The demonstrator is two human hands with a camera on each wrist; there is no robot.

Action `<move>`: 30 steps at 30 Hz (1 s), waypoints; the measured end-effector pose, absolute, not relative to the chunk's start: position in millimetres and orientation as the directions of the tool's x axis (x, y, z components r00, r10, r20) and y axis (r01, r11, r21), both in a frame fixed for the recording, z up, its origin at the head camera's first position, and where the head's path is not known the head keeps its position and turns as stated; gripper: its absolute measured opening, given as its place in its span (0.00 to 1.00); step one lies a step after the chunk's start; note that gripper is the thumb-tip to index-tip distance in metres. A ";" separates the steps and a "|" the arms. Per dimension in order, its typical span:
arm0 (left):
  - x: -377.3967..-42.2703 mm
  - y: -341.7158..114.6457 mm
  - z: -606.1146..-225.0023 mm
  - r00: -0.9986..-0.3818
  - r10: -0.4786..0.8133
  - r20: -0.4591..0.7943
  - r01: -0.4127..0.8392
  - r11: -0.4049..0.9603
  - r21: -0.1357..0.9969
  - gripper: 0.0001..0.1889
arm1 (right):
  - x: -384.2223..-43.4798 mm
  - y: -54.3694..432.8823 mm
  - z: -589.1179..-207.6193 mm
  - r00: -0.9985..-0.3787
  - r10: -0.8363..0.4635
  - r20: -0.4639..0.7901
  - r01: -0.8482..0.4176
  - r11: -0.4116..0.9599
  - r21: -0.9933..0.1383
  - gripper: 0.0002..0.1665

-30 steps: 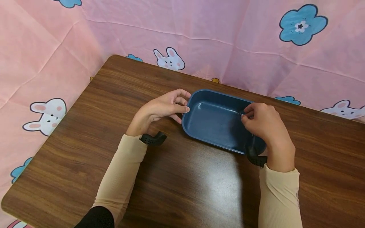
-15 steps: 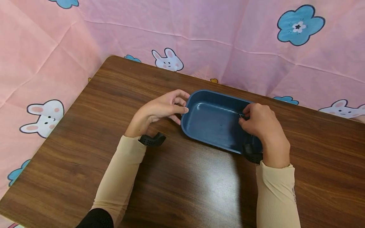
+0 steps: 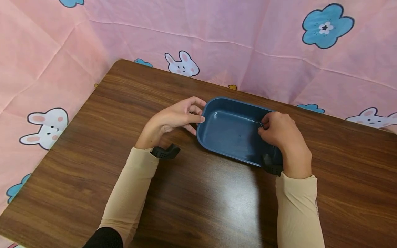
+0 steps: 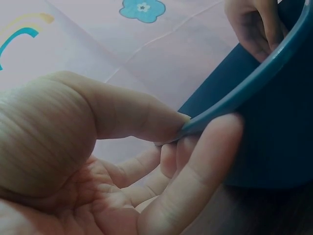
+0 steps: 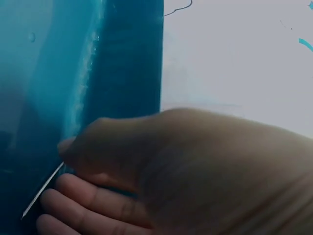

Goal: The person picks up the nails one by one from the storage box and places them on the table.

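A dark blue, rounded rectangular plastic tub (image 3: 229, 137) sits on the table. My left hand (image 3: 178, 115) pinches its left rim; in the left wrist view the thumb (image 4: 142, 112) lies at the rim and a finger presses the outer wall. Over the tub's right part, my right hand (image 3: 280, 131) reaches in. Between its thumb and fingers it pinches a thin, shiny metal piece (image 5: 41, 191), like a pin or wire. Only a short tip of this piece (image 3: 261, 125) shows in the head view, close to the tub's far inner wall. The hand hides the rest.
The brown wood-grain table (image 3: 124, 93) has its far edge close behind the tub. A pink cloth (image 3: 223, 27) printed with rabbits and blue flowers hangs behind and to the left. Black wrist mounts (image 3: 165, 151) sit at both wrists.
My right hand has shifted slightly to the left inside the tub, with the thin metal piece still pinched. The left hand keeps its hold on the rim and the tub stays put.
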State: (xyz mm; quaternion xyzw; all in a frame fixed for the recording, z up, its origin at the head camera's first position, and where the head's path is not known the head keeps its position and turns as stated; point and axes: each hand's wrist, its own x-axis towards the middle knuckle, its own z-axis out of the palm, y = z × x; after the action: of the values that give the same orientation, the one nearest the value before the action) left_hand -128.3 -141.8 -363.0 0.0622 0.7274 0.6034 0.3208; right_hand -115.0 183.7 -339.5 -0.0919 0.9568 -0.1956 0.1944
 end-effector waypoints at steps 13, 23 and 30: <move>-127.3 -145.3 -359.7 -0.789 0.471 -0.394 -0.305 0.256 0.917 0.30 | -119.8 172.8 -341.4 -0.899 -0.262 -0.351 -0.117 0.916 -0.383 0.20; -127.4 -146.2 -358.8 -0.794 0.462 -0.395 -0.310 0.251 0.917 0.30 | -123.1 169.1 -342.8 -0.893 -0.269 -0.361 -0.133 0.923 -0.361 0.21; -129.2 -140.9 -363.0 -0.787 0.467 -0.404 -0.320 0.250 0.914 0.29 | -123.0 172.4 -346.2 -0.886 -0.239 -0.398 -0.092 0.931 -0.354 0.20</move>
State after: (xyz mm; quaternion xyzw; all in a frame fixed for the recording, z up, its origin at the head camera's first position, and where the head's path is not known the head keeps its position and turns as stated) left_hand -129.2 -140.9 -363.0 0.0507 0.7218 0.6102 0.3226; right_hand -123.0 172.4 -346.2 -0.0866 0.9569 -0.1648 0.2229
